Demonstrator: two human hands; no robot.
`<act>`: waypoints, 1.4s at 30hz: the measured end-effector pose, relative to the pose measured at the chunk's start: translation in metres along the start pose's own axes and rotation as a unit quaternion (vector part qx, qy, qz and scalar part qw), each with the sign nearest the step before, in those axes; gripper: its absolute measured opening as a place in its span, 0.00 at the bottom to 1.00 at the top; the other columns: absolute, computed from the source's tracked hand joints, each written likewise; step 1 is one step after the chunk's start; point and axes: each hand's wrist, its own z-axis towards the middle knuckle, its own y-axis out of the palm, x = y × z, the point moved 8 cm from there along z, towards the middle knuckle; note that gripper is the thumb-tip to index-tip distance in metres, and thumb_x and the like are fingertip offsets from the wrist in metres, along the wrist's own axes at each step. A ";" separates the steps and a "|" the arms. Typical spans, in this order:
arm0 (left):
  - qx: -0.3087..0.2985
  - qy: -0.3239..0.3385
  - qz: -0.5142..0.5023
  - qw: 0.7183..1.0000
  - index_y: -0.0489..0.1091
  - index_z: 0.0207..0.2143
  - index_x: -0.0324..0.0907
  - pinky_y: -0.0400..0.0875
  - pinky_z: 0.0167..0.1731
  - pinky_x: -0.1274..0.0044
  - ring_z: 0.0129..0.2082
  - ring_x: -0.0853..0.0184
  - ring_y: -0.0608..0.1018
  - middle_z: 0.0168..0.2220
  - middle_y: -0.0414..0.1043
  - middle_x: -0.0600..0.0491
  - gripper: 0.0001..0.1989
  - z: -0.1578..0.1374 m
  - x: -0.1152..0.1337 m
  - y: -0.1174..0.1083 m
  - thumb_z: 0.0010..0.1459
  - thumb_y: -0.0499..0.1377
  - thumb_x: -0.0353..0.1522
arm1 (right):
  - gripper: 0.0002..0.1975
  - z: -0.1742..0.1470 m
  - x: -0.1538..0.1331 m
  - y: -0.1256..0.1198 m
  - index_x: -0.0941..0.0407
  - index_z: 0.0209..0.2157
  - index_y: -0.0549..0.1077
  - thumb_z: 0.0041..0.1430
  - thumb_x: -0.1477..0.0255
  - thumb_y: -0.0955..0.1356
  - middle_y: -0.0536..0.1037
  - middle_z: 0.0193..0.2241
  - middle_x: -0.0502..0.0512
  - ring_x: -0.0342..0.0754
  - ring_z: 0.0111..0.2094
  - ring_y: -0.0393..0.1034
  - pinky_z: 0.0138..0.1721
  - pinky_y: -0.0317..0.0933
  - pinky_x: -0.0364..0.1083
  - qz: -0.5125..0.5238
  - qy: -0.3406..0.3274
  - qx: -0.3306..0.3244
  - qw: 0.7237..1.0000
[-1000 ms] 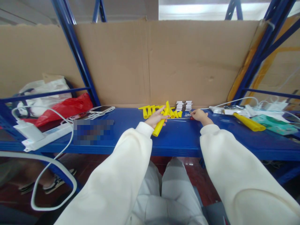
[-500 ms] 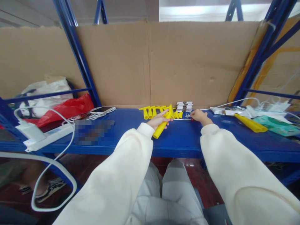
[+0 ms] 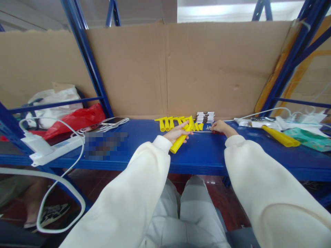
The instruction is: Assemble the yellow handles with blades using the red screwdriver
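My left hand (image 3: 178, 132) is wrapped round a yellow plastic tube-shaped handle (image 3: 178, 144), its open round end pointing down toward me. At the small silver pieces, which look like screws (image 3: 208, 127), the fingertips of my right hand (image 3: 219, 126) are pinched together. What sits between them is too small to make out. Beneath that hand a red handle (image 3: 222, 133) shows, and a thin metal shaft (image 3: 201, 132) runs left from it, like a screwdriver. Several similar yellow pieces (image 3: 167, 124) stand in a row behind my left hand, with small yellow caps (image 3: 199, 127) beside them.
A stack of white pieces (image 3: 205, 117) stands by the cardboard wall (image 3: 201, 69). At right lie yellow tubes (image 3: 280, 136), a green packet (image 3: 309, 138) and cables. On the left are a phone (image 3: 115, 120), a power strip (image 3: 57, 150) and a red bag (image 3: 74, 120).
My right hand has shifted slightly, with its fingertips now at the small silver pieces and more of the red handle showing. My left hand keeps its hold on the yellow handle.
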 end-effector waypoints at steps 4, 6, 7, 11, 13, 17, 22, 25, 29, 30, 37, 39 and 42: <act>-0.007 -0.006 0.002 1.000 0.41 0.74 0.53 0.66 0.19 0.84 0.20 0.74 0.71 0.38 0.79 0.50 0.45 0.001 -0.002 0.000 0.61 0.55 0.18 | 0.13 0.005 0.005 0.005 0.57 0.27 0.81 0.49 0.60 0.75 0.79 0.23 0.55 0.50 0.31 0.76 0.37 0.69 0.46 -0.003 0.017 -0.026 1.000; -0.012 -0.009 0.001 1.000 0.40 0.74 0.54 0.66 0.19 0.84 0.21 0.75 0.71 0.41 0.80 0.48 0.46 0.002 -0.004 0.000 0.61 0.57 0.19 | 0.10 0.006 0.005 0.008 0.57 0.25 0.81 0.49 0.64 0.75 0.78 0.21 0.54 0.50 0.30 0.75 0.35 0.69 0.46 -0.003 0.018 -0.047 0.999; -0.015 -0.010 0.002 1.000 0.40 0.74 0.54 0.66 0.19 0.84 0.21 0.75 0.71 0.43 0.80 0.48 0.47 0.003 -0.005 -0.001 0.61 0.57 0.19 | 0.09 0.006 0.004 0.010 0.57 0.23 0.80 0.49 0.65 0.75 0.77 0.20 0.53 0.50 0.29 0.75 0.33 0.69 0.46 0.000 0.017 -0.059 0.998; -0.019 -0.013 0.014 1.000 0.40 0.74 0.53 0.66 0.20 0.83 0.21 0.75 0.72 0.45 0.80 0.46 0.47 0.004 -0.008 -0.002 0.60 0.58 0.20 | 0.11 0.003 0.002 0.014 0.58 0.19 0.76 0.50 0.69 0.74 0.74 0.16 0.53 0.48 0.22 0.70 0.27 0.67 0.46 0.024 0.022 -0.084 0.996; -0.016 -0.013 0.021 1.000 0.40 0.74 0.52 0.66 0.20 0.83 0.21 0.75 0.72 0.45 0.80 0.46 0.46 0.003 -0.008 -0.002 0.60 0.57 0.19 | 0.12 0.001 0.003 0.016 0.58 0.18 0.75 0.51 0.70 0.73 0.73 0.16 0.53 0.48 0.20 0.69 0.27 0.67 0.46 0.026 0.033 -0.090 0.995; -0.005 -0.021 0.030 0.999 0.40 0.74 0.52 0.65 0.19 0.83 0.21 0.74 0.72 0.43 0.79 0.46 0.46 0.002 -0.008 -0.002 0.61 0.56 0.19 | 0.10 -0.003 0.003 0.014 0.59 0.22 0.77 0.54 0.69 0.72 0.75 0.18 0.56 0.50 0.25 0.73 0.34 0.68 0.48 -0.011 0.046 -0.080 0.996; 0.013 -0.032 0.039 0.999 0.40 0.74 0.52 0.65 0.18 0.84 0.20 0.75 0.71 0.41 0.79 0.48 0.45 0.003 -0.010 -0.005 0.61 0.55 0.18 | 0.08 -0.002 0.001 0.006 0.57 0.29 0.80 0.55 0.67 0.70 0.81 0.29 0.60 0.56 0.40 0.76 0.46 0.67 0.53 -0.046 0.061 -0.040 0.996; 0.019 -0.035 0.043 0.998 0.41 0.74 0.51 0.66 0.19 0.83 0.20 0.74 0.71 0.41 0.79 0.48 0.45 0.003 -0.010 -0.007 0.61 0.55 0.19 | 0.09 -0.002 -0.007 0.001 0.57 0.31 0.79 0.57 0.67 0.69 0.81 0.34 0.61 0.56 0.44 0.75 0.48 0.66 0.54 -0.035 0.048 -0.012 0.998; 0.017 -0.034 0.034 0.999 0.42 0.74 0.50 0.66 0.19 0.83 0.20 0.74 0.71 0.38 0.79 0.49 0.44 0.005 -0.011 -0.008 0.61 0.55 0.18 | 0.11 -0.008 -0.038 0.001 0.58 0.27 0.74 0.58 0.67 0.67 0.78 0.29 0.57 0.51 0.37 0.72 0.43 0.66 0.48 0.070 -0.047 -0.009 0.996; 0.015 -0.034 0.031 0.999 0.43 0.74 0.50 0.66 0.19 0.83 0.20 0.74 0.71 0.38 0.79 0.49 0.43 0.005 -0.011 -0.009 0.61 0.55 0.19 | 0.11 -0.011 -0.048 0.001 0.57 0.26 0.73 0.59 0.66 0.67 0.77 0.28 0.55 0.50 0.36 0.71 0.42 0.65 0.47 0.106 -0.071 -0.009 0.992; 0.007 -0.040 0.012 0.999 0.47 0.73 0.50 0.67 0.20 0.82 0.20 0.73 0.72 0.39 0.79 0.48 0.42 0.008 -0.012 -0.010 0.61 0.56 0.19 | 0.08 -0.039 -0.102 0.002 0.54 0.30 0.69 0.59 0.65 0.65 0.75 0.32 0.52 0.47 0.35 0.67 0.43 0.64 0.47 0.281 -0.180 -0.001 0.943; 0.001 -0.042 0.009 0.999 0.47 0.73 0.50 0.67 0.20 0.82 0.20 0.73 0.72 0.38 0.79 0.48 0.42 0.008 -0.012 -0.008 0.61 0.55 0.19 | 0.08 -0.043 -0.110 0.003 0.54 0.28 0.67 0.58 0.65 0.65 0.74 0.32 0.53 0.48 0.36 0.67 0.44 0.63 0.47 0.284 -0.200 0.005 0.938; -0.013 -0.043 -0.002 0.999 0.47 0.73 0.50 0.67 0.20 0.82 0.20 0.73 0.72 0.36 0.78 0.50 0.42 0.008 -0.011 -0.006 0.61 0.55 0.18 | 0.09 -0.045 -0.113 0.003 0.53 0.27 0.67 0.57 0.64 0.66 0.73 0.33 0.53 0.49 0.38 0.66 0.46 0.62 0.48 0.281 -0.216 0.027 0.935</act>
